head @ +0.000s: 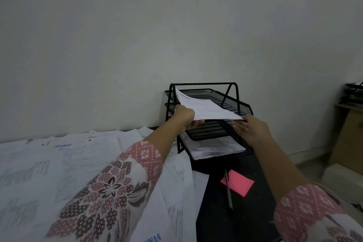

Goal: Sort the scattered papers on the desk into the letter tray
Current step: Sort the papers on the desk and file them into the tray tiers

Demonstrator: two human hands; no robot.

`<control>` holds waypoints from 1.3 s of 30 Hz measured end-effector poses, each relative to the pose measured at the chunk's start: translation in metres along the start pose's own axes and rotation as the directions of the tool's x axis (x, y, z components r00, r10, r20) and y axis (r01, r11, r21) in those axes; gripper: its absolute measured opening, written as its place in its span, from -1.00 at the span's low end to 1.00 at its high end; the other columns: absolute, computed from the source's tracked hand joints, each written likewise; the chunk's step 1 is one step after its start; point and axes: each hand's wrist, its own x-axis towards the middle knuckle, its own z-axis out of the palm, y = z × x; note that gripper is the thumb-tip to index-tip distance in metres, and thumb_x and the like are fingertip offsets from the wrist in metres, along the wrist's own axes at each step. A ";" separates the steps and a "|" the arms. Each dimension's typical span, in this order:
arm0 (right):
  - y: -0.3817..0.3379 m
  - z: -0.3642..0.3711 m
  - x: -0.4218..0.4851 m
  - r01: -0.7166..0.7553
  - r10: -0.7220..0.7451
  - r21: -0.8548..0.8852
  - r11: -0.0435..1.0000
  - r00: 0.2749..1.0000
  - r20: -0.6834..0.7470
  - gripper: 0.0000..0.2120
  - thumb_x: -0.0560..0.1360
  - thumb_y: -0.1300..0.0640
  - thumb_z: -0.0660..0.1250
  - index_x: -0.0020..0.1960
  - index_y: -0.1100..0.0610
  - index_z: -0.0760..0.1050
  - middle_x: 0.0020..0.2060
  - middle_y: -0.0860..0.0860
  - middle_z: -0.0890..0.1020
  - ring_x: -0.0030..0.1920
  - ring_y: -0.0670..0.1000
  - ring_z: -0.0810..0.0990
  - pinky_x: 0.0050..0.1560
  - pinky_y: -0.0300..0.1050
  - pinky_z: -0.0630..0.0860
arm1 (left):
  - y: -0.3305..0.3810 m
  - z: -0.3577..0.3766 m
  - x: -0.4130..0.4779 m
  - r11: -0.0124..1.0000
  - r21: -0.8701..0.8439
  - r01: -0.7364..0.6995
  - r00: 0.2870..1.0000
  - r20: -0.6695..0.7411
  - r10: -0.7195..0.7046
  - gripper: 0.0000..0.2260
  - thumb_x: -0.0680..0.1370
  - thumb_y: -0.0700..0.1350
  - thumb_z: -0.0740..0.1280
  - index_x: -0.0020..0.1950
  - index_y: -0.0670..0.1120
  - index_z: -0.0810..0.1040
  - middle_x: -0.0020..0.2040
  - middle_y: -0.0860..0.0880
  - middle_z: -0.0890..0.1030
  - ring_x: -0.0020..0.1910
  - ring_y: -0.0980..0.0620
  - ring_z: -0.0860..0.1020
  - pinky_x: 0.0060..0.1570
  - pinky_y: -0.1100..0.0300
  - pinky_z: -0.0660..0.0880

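Head camera: the black mesh letter tray (206, 129) stands against the wall at the back of the dark desk (216, 216). A sheaf of papers (206, 108) is held tilted at the tray's upper tiers, its far end over the top tier and its near edge still out in front of the tray. The left hand (184, 116) grips the sheaf's near left edge with fingers curled under it. The right hand (249, 127) meets the near right corner with fairly straight fingers; whether it pinches the sheet cannot be told.

The tray's bottom tier already holds a stack of papers (216, 148), so part of the sorting looks done. Much is left: printed sheets (78, 163) lie overlapping across the desk to the tray's left. Just in front of the tray lie a pink sticky note (237, 182) and a pen (228, 190).
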 end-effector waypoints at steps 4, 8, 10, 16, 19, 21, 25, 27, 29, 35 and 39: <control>0.006 0.010 -0.001 -0.003 0.003 0.006 1.000 1.000 0.021 -0.96 0.54 0.33 0.22 -0.06 0.32 0.42 -0.28 0.21 0.56 -0.40 0.05 0.60 -0.54 -0.29 0.50 | -0.007 0.004 0.004 0.997 0.045 -0.068 0.998 0.012 0.067 -0.58 0.58 -0.34 0.05 0.42 -0.21 0.03 -0.12 -0.12 0.45 -0.42 0.04 0.55 -0.55 0.31 0.45; 0.006 0.018 0.006 0.028 -0.030 -0.072 0.997 0.999 -0.027 -0.89 0.52 0.44 0.17 0.03 0.34 0.36 -0.34 0.23 0.53 -0.59 -0.03 0.57 -0.58 -0.29 0.49 | -0.024 -0.005 0.021 0.870 0.419 -0.258 0.952 -0.042 0.303 -0.74 0.57 -0.10 0.18 0.17 -0.25 0.37 0.11 -0.20 0.47 -0.02 -0.10 0.48 -0.09 0.11 0.46; 0.004 0.021 0.016 0.056 -0.065 -0.117 0.992 0.995 -0.077 -0.74 0.51 0.48 0.15 0.19 0.37 0.32 -0.24 0.29 0.57 -0.56 -0.01 0.58 -0.57 -0.26 0.50 | -0.030 -0.009 0.026 0.792 0.530 -0.304 0.921 -0.048 0.386 -0.66 0.59 0.02 0.16 0.12 -0.26 0.44 0.22 -0.20 0.38 0.18 -0.13 0.39 0.18 0.07 0.36; -0.006 0.037 0.042 0.106 -0.153 -0.277 0.955 0.976 -0.154 -0.59 0.52 0.45 0.12 0.36 0.33 0.24 0.16 0.34 0.50 -0.66 -0.04 0.53 -0.64 -0.28 0.44 | -0.056 -0.013 0.038 0.621 0.631 -0.464 0.840 0.091 0.535 -0.41 0.55 0.17 0.00 0.33 -0.25 0.36 0.37 -0.20 0.30 0.36 -0.20 0.27 0.37 -0.09 0.22; -0.009 0.043 0.052 0.064 -0.126 -0.343 0.937 0.979 -0.163 -0.59 0.53 0.44 0.11 0.38 0.36 0.22 0.00 0.29 0.55 -0.59 0.03 0.55 -0.62 -0.27 0.46 | -0.064 -0.017 0.038 0.582 0.654 -0.483 0.835 0.145 0.531 -0.47 0.64 0.06 0.04 0.53 -0.18 0.09 0.54 -0.12 0.05 0.50 -0.13 0.05 0.48 -0.02 0.04; -0.008 0.047 0.058 0.079 -0.157 -0.450 0.889 0.978 -0.137 -0.70 0.57 0.31 0.17 0.29 0.34 0.34 -0.21 0.16 0.52 -0.43 0.03 0.53 -0.55 -0.27 0.48 | -0.068 -0.019 0.041 0.556 0.671 -0.491 0.826 0.155 0.543 -0.48 0.65 0.02 0.05 0.54 -0.16 0.01 0.56 -0.08 -0.03 0.52 -0.09 -0.02 0.48 0.03 0.01; -0.012 0.051 0.063 0.053 -0.237 -0.785 0.618 0.964 -0.121 -0.63 0.60 -0.09 0.09 -0.27 0.11 0.36 -0.36 0.00 0.30 -0.42 -0.05 0.27 -0.49 -0.28 0.20 | -0.066 -0.023 0.043 0.508 0.713 -0.483 0.820 0.164 0.549 -0.48 0.65 0.03 0.05 0.55 -0.13 0.01 0.56 -0.07 -0.04 0.51 -0.09 -0.01 0.45 0.02 0.04; -0.014 0.053 0.062 0.104 -0.287 -0.833 0.544 0.955 -0.068 -0.71 0.62 -0.03 0.09 -0.21 0.10 0.34 -0.35 -0.01 0.32 -0.41 -0.06 0.31 -0.47 -0.30 0.28 | -0.065 -0.024 0.044 0.480 0.733 -0.483 0.816 0.178 0.550 -0.48 0.65 0.04 0.05 0.55 -0.13 0.01 0.56 -0.07 -0.04 0.51 -0.10 -0.01 0.45 0.01 0.04; -0.015 0.058 0.062 0.071 -0.298 -0.909 0.410 0.953 -0.060 -0.67 0.62 -0.14 0.04 -0.10 0.08 0.38 -0.34 -0.02 0.33 -0.39 -0.07 0.31 -0.40 -0.31 0.29 | -0.066 -0.024 0.044 0.463 0.743 -0.484 0.814 0.187 0.551 -0.47 0.65 0.04 0.05 0.55 -0.13 0.00 0.56 -0.07 -0.04 0.51 -0.11 -0.01 0.45 0.00 0.04; -0.014 0.057 0.064 0.048 -0.294 -0.923 0.381 0.953 -0.071 -0.67 0.57 -0.08 0.19 -0.19 0.17 0.36 -0.36 0.00 0.30 -0.40 -0.05 0.27 -0.46 -0.27 0.20 | -0.067 -0.027 0.048 0.458 0.742 -0.490 0.823 0.221 0.523 -0.44 0.64 0.06 0.06 0.55 -0.12 -0.05 0.56 -0.07 -0.08 0.52 -0.12 -0.02 0.46 -0.01 0.03; -0.001 0.064 0.071 0.087 -0.367 -0.888 0.451 0.925 -0.096 -0.82 0.46 0.22 0.27 -0.28 0.22 0.34 -0.35 0.12 0.39 -0.36 0.09 0.38 -0.35 -0.16 0.37 | -0.061 -0.041 0.042 0.492 0.684 -0.539 0.819 0.289 0.496 -0.44 0.64 0.03 0.10 0.55 -0.13 -0.04 0.56 -0.08 -0.06 0.53 -0.08 -0.04 0.49 0.05 -0.05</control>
